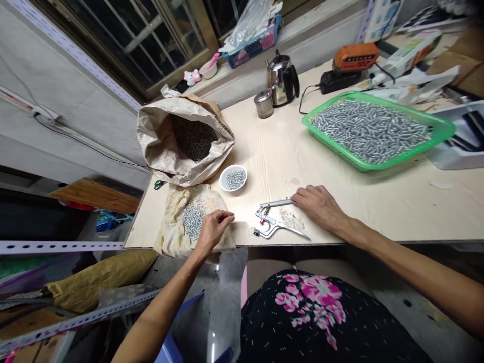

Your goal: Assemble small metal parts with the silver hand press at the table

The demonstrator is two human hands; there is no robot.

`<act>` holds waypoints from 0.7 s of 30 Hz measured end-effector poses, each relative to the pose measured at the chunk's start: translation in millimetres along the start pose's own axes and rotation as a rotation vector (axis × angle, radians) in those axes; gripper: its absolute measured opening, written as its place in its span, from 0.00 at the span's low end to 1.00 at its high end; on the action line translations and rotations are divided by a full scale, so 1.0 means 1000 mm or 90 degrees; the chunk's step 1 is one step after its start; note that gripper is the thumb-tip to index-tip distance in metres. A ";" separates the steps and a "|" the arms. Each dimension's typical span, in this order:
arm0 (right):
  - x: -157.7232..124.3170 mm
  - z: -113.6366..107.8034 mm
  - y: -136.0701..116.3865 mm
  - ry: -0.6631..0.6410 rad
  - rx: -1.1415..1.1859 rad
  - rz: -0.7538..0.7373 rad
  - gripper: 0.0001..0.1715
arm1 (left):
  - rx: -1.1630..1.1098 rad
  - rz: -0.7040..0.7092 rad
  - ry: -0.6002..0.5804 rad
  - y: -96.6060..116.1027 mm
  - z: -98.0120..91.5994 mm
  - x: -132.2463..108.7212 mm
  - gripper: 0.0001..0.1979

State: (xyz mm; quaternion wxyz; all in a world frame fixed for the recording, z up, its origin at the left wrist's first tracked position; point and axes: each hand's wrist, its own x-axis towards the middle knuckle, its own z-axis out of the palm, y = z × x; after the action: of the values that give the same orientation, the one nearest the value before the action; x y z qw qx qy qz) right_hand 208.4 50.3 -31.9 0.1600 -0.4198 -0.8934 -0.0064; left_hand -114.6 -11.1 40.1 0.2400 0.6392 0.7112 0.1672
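My left hand is closed in a pinch at the right edge of a pile of small silvery metal pins. Whatever its fingertips hold, if anything, is too small to make out. The pile lies on a crumpled yellowish patterned cloth. My right hand grips the end of the upper handle of metal snap pliers, which lie on the table with jaws spread and a red bit at the jaw. A scrap of clear plastic rests beside the pliers. A white bowl of similar pins stands just behind them.
A large paper sack with dark small pieces stands at the back left, near green-handled scissors. A green basket heaped with metal pins is at right. Behind are a steel kettle, a lidded jar and an orange battery device.
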 end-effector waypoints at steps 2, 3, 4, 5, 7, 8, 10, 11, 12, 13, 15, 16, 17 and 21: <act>0.006 -0.002 0.005 -0.012 -0.017 -0.006 0.14 | -0.154 -0.041 -0.050 0.020 0.017 0.001 0.14; 0.009 -0.003 0.008 -0.014 -0.027 -0.007 0.15 | -0.202 -0.060 -0.068 0.029 0.026 0.001 0.16; 0.011 -0.005 0.011 -0.015 -0.035 -0.008 0.15 | -0.234 -0.076 -0.082 0.036 0.035 0.002 0.17; 0.014 -0.006 0.013 -0.016 -0.043 -0.010 0.15 | -0.254 -0.089 -0.093 0.042 0.043 0.002 0.18; 0.018 -0.007 0.018 -0.018 -0.053 -0.017 0.15 | -0.274 -0.106 -0.106 0.048 0.055 0.004 0.19; 0.020 -0.008 0.020 -0.021 -0.056 -0.023 0.15 | -0.278 -0.111 -0.111 0.050 0.059 0.005 0.19; 0.023 -0.008 0.022 -0.024 -0.058 -0.033 0.15 | -0.283 -0.117 -0.118 0.050 0.065 0.007 0.19; 0.024 -0.007 0.022 -0.025 -0.058 -0.035 0.15 | -0.283 -0.120 -0.121 0.050 0.066 0.008 0.19; 0.025 -0.006 0.023 -0.025 -0.057 -0.035 0.15 | -0.283 -0.122 -0.124 0.049 0.067 0.008 0.19; 0.026 -0.006 0.023 -0.026 -0.057 -0.034 0.15 | -0.282 -0.124 -0.128 0.048 0.067 0.009 0.19; 0.027 -0.004 0.023 -0.032 -0.057 -0.032 0.15 | -0.277 -0.132 -0.135 0.047 0.067 0.011 0.19; 0.027 -0.003 0.023 -0.035 -0.057 -0.031 0.15 | -0.272 -0.136 -0.136 0.046 0.067 0.012 0.19; 0.028 -0.002 0.024 -0.037 -0.057 -0.031 0.14 | -0.266 -0.139 -0.139 0.046 0.067 0.013 0.19; 0.028 -0.001 0.024 -0.038 -0.051 -0.027 0.13 | -0.217 -0.136 -0.169 0.044 0.064 0.019 0.18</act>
State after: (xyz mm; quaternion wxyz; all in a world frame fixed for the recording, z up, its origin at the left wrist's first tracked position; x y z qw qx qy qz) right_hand 210.5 86.7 -25.5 0.1162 -0.4069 -0.9055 -0.0329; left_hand -43.6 8.7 8.3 0.4520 0.5271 0.6985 0.1734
